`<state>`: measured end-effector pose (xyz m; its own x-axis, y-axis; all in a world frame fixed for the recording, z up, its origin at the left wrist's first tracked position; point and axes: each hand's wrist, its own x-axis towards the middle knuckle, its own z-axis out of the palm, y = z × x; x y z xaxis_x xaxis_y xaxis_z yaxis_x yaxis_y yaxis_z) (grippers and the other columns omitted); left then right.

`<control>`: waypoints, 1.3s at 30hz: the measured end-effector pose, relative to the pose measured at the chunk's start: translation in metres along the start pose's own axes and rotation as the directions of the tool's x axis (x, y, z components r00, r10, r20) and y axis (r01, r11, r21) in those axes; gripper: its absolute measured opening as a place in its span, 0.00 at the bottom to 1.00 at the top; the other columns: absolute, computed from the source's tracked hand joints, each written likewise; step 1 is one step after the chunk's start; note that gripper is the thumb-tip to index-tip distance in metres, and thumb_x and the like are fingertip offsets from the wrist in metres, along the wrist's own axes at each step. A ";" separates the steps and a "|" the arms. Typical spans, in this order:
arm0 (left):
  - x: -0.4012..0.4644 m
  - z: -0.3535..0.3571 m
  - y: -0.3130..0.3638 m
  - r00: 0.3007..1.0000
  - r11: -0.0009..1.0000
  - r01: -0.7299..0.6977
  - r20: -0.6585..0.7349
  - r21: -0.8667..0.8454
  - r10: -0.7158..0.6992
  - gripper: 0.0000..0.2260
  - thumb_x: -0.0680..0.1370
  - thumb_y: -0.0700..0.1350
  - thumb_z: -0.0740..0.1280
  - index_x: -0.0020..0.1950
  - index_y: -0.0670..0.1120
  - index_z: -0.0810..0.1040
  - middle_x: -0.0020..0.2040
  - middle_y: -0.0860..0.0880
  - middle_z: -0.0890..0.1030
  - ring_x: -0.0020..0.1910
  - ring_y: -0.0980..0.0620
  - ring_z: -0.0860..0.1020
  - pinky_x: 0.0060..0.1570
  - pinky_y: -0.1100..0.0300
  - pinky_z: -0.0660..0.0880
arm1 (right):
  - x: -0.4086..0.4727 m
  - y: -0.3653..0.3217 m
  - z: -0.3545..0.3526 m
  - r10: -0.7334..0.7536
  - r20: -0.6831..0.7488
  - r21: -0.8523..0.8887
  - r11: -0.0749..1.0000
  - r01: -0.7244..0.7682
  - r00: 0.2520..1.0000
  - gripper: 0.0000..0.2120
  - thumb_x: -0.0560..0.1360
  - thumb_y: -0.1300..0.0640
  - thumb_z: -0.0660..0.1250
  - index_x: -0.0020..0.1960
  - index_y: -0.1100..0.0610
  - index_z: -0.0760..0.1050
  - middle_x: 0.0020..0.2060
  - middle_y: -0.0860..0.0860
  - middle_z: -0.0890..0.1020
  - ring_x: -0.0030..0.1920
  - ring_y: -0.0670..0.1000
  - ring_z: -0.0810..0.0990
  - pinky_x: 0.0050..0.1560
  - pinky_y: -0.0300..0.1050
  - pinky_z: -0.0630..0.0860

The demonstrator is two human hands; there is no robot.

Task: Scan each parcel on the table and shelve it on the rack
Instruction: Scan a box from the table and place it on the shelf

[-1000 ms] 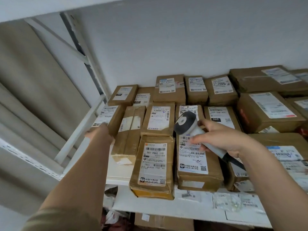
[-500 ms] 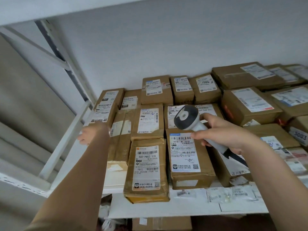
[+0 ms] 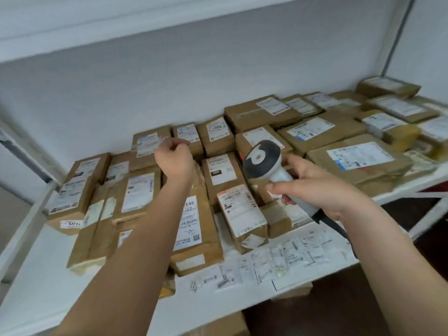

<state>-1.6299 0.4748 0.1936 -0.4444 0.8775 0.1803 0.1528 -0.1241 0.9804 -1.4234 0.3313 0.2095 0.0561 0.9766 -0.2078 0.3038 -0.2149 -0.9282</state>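
head view: scanner (image 3: 263,158) head up-left, handle down-right

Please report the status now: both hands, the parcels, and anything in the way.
Right hand grips scanner. Left hand curled above rear parcel, contact unclear. Parcels packed across rack shelf. Nothing blocking hands.

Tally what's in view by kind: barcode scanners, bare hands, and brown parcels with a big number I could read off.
White and grey handheld barcode scanner: 1
Bare hands: 2, the left hand and the right hand
Brown cardboard parcels with a large readable number: 3, the 2004 parcel, the 060 parcel, the 307 parcel
Total: 6
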 end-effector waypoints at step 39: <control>-0.672 0.874 0.091 0.011 0.985 -0.165 0.999 0.052 -0.051 0.15 0.74 0.32 0.58 0.37 0.46 0.79 0.33 0.47 0.76 0.34 0.47 0.74 0.36 0.55 0.70 | -0.208 0.362 -0.755 0.414 -0.896 0.440 0.877 0.191 0.164 0.15 0.76 0.63 0.70 0.60 0.51 0.74 0.53 0.60 0.82 0.33 0.47 0.78 0.37 0.42 0.77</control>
<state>-0.5460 0.2791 0.0928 0.8688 0.4787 -0.1267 0.2698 -0.2429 0.9318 -0.6072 0.0590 0.1498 0.9866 0.0811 -0.1416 -0.1415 -0.0072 -0.9899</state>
